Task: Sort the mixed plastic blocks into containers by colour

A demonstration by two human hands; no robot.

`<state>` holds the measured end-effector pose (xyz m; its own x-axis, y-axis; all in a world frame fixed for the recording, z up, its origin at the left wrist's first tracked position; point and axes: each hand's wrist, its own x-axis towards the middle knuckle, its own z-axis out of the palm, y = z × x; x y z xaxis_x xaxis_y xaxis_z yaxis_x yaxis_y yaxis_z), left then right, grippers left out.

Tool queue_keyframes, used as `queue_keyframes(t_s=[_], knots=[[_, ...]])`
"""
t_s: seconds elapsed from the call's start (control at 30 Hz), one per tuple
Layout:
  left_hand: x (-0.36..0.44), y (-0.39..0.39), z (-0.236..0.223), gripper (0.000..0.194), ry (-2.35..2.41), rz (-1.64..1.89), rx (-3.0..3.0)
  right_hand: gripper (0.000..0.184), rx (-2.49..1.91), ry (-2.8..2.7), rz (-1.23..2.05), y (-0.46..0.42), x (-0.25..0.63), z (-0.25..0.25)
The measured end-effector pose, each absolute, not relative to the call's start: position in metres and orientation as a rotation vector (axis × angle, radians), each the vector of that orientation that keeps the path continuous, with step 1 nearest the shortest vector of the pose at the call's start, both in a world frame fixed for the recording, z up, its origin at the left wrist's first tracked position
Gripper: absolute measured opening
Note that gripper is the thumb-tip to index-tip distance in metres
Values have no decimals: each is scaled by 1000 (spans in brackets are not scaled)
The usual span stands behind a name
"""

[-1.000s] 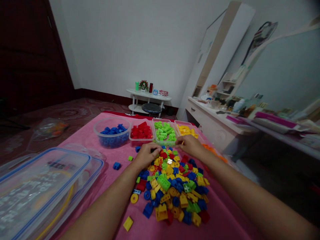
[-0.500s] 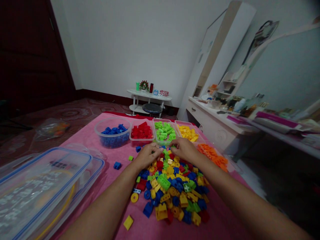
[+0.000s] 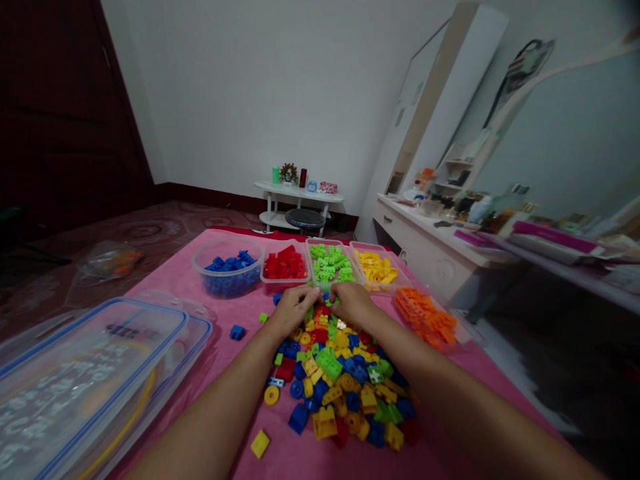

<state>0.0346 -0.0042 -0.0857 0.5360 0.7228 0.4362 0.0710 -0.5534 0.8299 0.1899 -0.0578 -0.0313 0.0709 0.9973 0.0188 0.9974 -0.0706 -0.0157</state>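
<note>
A loose heap of toy building bricks (image 3: 345, 380) in blue, yellow, red, green and orange lies on the pink cloth in front of me. At the heap's far edge, my left hand (image 3: 295, 312) is bent low with its fingers drawn together. Close beside it on the right, my right hand (image 3: 353, 305) has its fingers curled inward over the bricks. Only a small gap separates the fingertips of the two hands. Whatever either hand pinches is hidden by the fingers. A light green brick (image 3: 329, 362) rests on top of the heap, nearer to me.
Behind the hands stand a round tub (image 3: 196, 263) of blue bricks and clear boxes of red bricks (image 3: 285, 263), green bricks (image 3: 330, 261) and yellow bricks (image 3: 376, 267). Orange bricks (image 3: 425, 317) fill a box at right. Clear lids (image 3: 125, 333) lie left. A dresser (image 3: 425, 230) stands right.
My right hand has shifted left, closer to my left hand, and its fingers are more curled. The left hand has moved slightly left. The view has shifted a little.
</note>
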Motion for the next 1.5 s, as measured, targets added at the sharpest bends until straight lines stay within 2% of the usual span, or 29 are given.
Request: queue_keyframes(t_s=[0.37, 0.63, 0.77, 1.13, 1.3, 1.5], knots=[[35, -5, -85, 50, 714, 1008, 1920, 16, -2159, -2099, 58, -49, 209, 2], [35, -4, -87, 53, 690, 1011, 1882, 35, -2235, -2307, 100, -56, 193, -18], [35, -3, -89, 54, 680, 1011, 1880, 25, -2242, -2359, 145, -59, 189, -16], [35, -4, -87, 52, 717, 1019, 1882, 20, -2191, -2417, 150, -53, 207, -3], [34, -4, -88, 50, 695, 1016, 1877, 36, -2106, -2468, 186, -51, 206, -12], [34, -5, -89, 50, 681, 1018, 1873, 20, -2114, -2430, 155, -56, 195, -23]])
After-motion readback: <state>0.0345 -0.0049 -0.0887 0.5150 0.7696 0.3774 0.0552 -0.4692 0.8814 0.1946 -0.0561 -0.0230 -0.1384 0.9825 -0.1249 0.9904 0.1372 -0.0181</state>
